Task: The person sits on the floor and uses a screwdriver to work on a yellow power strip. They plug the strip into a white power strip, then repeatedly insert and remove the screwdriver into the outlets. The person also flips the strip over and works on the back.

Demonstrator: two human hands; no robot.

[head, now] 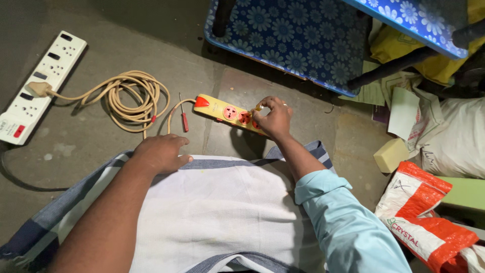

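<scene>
Single head-worn view, looking steeply down from above the person's lap at the floor (76,146) in front. Close range: both forearms enter from the bottom edge, the blue flowered furniture (293,40) fills the top. No second view.

The far end of the yellow plastic extension board with red round sockets (227,113) is covered by the right hand (273,119), and what its fingertips pinch cannot be made out. The white rectangular power strip (39,83) is cut off by the left edge. The blue flowered stool (298,40) is cropped by the top edge.
</scene>
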